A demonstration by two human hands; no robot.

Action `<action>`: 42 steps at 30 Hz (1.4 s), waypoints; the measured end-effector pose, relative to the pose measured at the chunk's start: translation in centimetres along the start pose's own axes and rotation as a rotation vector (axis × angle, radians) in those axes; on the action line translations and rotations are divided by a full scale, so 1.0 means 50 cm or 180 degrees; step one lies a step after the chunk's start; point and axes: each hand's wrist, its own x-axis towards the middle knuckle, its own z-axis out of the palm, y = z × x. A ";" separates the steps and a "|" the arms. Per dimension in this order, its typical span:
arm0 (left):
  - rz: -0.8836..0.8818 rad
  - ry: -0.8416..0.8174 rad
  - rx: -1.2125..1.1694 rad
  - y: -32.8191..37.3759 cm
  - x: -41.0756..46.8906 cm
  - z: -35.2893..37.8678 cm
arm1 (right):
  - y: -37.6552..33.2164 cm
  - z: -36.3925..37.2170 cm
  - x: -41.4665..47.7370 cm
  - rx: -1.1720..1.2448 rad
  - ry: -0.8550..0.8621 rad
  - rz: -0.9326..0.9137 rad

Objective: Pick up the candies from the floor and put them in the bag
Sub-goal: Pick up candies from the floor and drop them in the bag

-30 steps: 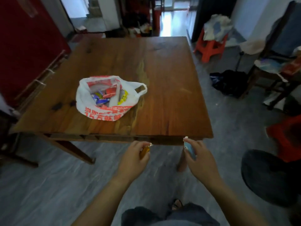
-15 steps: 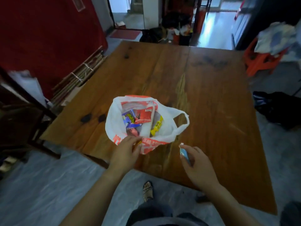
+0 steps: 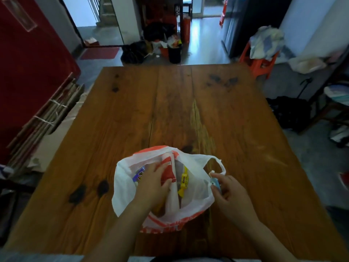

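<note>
Hands: left hand (image 3: pixel 151 184) spread inside bag (image 3: pixel 122 180), palm side hidden | right hand (image 3: pixel 230 195) pinching half-covered blue candy (image 3: pixel 215 181)

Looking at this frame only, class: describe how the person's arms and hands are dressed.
The left hand and right hand are bare: no gloves, rings or watch show. Both forearms are uncovered, with no sleeve reaching into view.

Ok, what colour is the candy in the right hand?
Light blue with a white tip; the candy in the right hand shows in the head view.
</note>
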 end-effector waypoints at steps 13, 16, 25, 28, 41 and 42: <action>-0.0245 -0.0095 0.0679 -0.043 -0.034 0.038 | -0.084 0.109 0.091 -0.0166 -0.0527 -0.0281; -0.0196 0.0002 0.0619 -0.040 -0.039 0.042 | -0.091 0.139 0.106 -0.0410 -0.0690 -0.0361; -0.0624 0.0381 0.0634 -0.005 -0.108 0.035 | -0.055 0.066 0.088 -0.0827 -0.1344 -0.0643; -0.1042 0.0375 0.0579 0.026 -0.163 0.035 | -0.039 0.036 0.060 -0.1007 -0.1441 -0.1012; -0.3192 0.1352 -0.0005 0.178 -0.633 0.130 | -0.070 0.035 -0.168 -0.1065 -0.2603 -0.2788; -0.3367 0.1472 -0.0132 0.186 -0.674 0.135 | -0.082 0.042 -0.197 -0.1061 -0.2807 -0.2904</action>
